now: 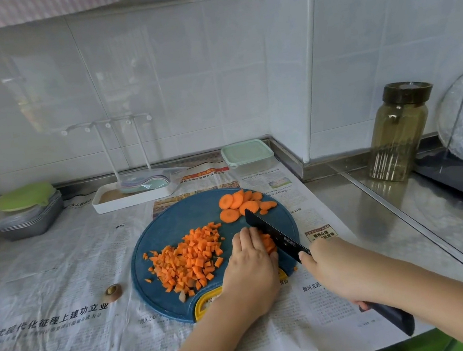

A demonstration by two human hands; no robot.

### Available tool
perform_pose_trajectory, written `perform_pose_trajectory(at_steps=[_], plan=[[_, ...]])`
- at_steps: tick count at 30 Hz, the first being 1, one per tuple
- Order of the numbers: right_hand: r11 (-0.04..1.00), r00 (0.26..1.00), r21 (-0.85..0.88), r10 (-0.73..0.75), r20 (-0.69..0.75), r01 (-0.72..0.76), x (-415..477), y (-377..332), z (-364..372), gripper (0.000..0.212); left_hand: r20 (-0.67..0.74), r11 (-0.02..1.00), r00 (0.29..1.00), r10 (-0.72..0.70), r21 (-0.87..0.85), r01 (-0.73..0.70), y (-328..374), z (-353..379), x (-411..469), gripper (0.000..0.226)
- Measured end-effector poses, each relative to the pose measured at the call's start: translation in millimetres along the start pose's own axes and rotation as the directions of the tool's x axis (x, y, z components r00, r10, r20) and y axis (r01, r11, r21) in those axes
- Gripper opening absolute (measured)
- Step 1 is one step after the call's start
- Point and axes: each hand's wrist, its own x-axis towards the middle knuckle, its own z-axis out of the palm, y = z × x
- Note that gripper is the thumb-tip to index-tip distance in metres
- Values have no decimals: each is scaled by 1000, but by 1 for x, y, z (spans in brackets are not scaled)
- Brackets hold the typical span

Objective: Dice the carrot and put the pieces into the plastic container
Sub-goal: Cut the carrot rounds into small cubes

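Left hand (251,267) curls over the carrot (269,244), just beside the knife (273,233) gripped by right hand (331,271).

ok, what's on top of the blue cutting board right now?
On it: diced carrot pile at left, carrot rounds at the far right, the knife, and the left hand holding a carrot piece beside the blade. The hand covers most of that piece.
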Motion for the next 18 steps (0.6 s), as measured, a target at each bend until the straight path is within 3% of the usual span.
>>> perform_pose_trajectory(at_steps=[6,11,16,18], plan=[[998,999,-44,-40,-4,40,4,-10,-1,38,4,1000,1000,5,21,-5,1,-3,-1,96],[998,997,24,53,52,-55,8,-2,-13,32,-2,998,1000,-25,-66,25,3,-5,0,56],[991,996,101,82,45,-87,4,6,-12,37,-9,994,999,-34,-101,33,3,-2,5,58],[990,995,106,90,43,-94,3,8,-11,36,-18,994,999,-43,-98,41,4,-2,5,78]])
